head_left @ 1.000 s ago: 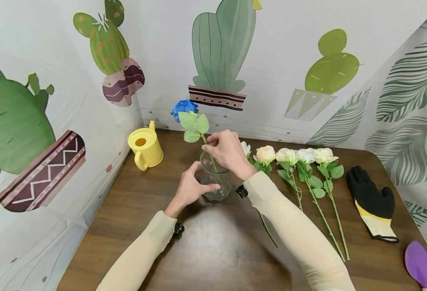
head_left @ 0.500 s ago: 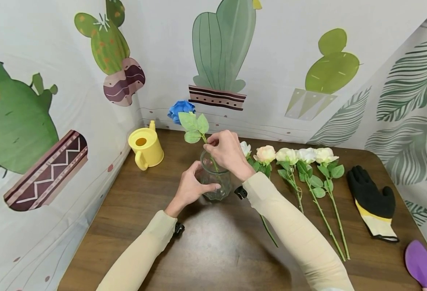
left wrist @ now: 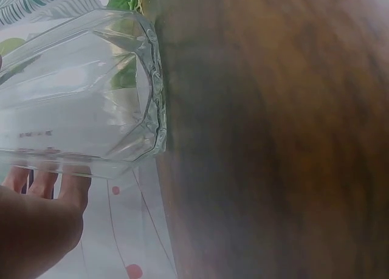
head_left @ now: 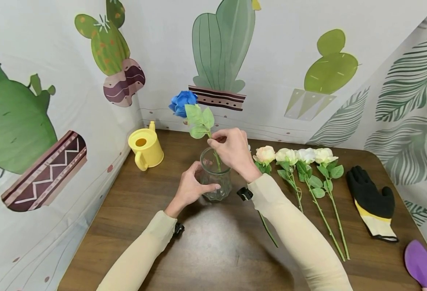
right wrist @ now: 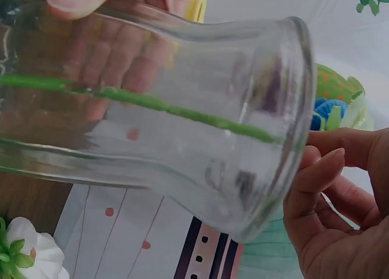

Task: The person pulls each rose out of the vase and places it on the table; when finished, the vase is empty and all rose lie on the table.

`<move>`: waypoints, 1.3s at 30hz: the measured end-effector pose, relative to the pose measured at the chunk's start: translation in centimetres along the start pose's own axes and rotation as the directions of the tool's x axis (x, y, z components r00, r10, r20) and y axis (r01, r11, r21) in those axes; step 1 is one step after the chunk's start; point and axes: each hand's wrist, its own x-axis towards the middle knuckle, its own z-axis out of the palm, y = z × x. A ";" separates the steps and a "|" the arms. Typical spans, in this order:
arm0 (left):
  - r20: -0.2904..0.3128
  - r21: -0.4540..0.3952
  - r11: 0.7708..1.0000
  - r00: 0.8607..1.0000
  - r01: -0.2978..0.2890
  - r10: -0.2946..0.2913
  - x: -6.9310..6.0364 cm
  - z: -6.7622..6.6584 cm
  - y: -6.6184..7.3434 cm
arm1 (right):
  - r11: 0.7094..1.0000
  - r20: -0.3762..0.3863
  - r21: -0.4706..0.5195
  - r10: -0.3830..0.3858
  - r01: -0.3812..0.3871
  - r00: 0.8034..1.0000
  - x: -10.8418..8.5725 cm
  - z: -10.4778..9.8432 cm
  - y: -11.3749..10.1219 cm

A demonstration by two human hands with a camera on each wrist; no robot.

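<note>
A clear glass vase (head_left: 216,186) stands on the wooden table, and my left hand (head_left: 190,186) grips its left side, thumb across the front. In the left wrist view its fingers (left wrist: 74,191) lie along the glass wall. Above the rim, my right hand (head_left: 233,150) pinches the stem of a blue artificial rose (head_left: 182,103) just below its green leaves (head_left: 200,120). The green stem (right wrist: 182,111) runs down inside the vase in the right wrist view. The bloom leans left, above the rim.
A yellow watering can (head_left: 148,149) stands at the back left. Several pale artificial roses (head_left: 287,156) lie in a row to the right, one partly behind my right arm. Farther right are a black work glove (head_left: 372,198) and a purple scoop (head_left: 419,262). Printed fabric walls (head_left: 271,72) border the table.
My right hand has shifted slightly right, and the blue rose's bloom and leaves have risen with the stem. My left hand keeps its grip on the vase, which has not moved.
</note>
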 end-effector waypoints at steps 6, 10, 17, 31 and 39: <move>-0.003 -0.001 1.000 1.000 -0.002 0.002 0.1 0.1 -0.2 | 0.999 -0.058 0.052 -0.008 0.011 0.998 -0.2 -0.7 0.1; -0.008 -0.004 1.000 1.000 -0.004 0.004 0.1 0.2 -0.2 | 0.994 -0.109 0.111 -0.006 0.019 0.994 -0.3 -1.1 0.4; -0.018 -0.015 1.000 1.000 -0.002 0.002 0.0 0.2 0.0 | 0.972 -0.189 0.230 0.006 0.038 0.982 -0.6 -2.0 0.6; -0.028 0.003 1.000 1.000 0.011 -0.011 -0.1 0.2 0.2 | 0.903 -0.298 0.425 0.075 0.063 0.952 -0.6 -4.4 0.3; -0.029 0.006 1.000 0.999 0.015 -0.015 -0.1 0.2 0.2 | 0.827 -0.370 0.551 0.121 0.113 0.921 -0.4 -7.3 -0.1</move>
